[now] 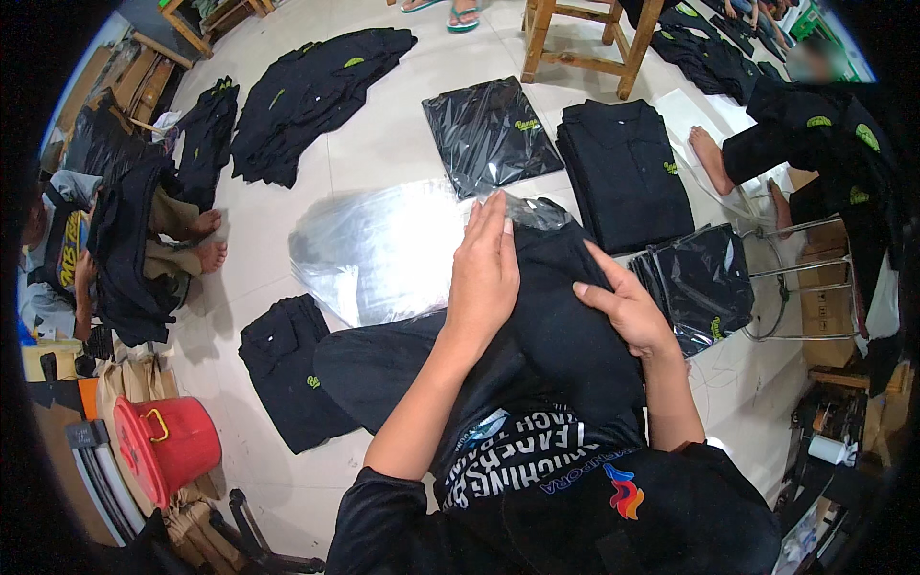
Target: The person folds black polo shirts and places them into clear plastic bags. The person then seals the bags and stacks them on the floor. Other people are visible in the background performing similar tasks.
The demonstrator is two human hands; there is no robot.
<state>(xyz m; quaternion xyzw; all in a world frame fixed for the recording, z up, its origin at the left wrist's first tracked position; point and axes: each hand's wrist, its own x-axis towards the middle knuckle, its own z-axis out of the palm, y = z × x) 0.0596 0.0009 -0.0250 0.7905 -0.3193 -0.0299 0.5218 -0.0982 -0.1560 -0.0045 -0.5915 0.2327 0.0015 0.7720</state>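
My left hand [485,269] is raised with its fingers straight and close together, overlapping the right side of a pile of clear plastic bags [381,251]. My right hand [629,309] is beside my black-clad leg [553,287], thumb and forefinger apart. Neither hand shows anything held. Just past my left fingertips lies crumpled clear plastic [539,213]. Beyond it, a folded black shirt in a clear bag [496,133] rests on the floor. To its right is a stack of folded black collared shirts [625,172]; nearer me lie bagged black shirts [697,280].
A folded black shirt [284,366] lies by my left knee. Loose black garments [309,108] spread across the tiles. People with bare feet sit left [208,255] and right [711,158]. A wooden stool [582,57], a metal rack [805,284] and a red lidded bucket [172,445] stand around.
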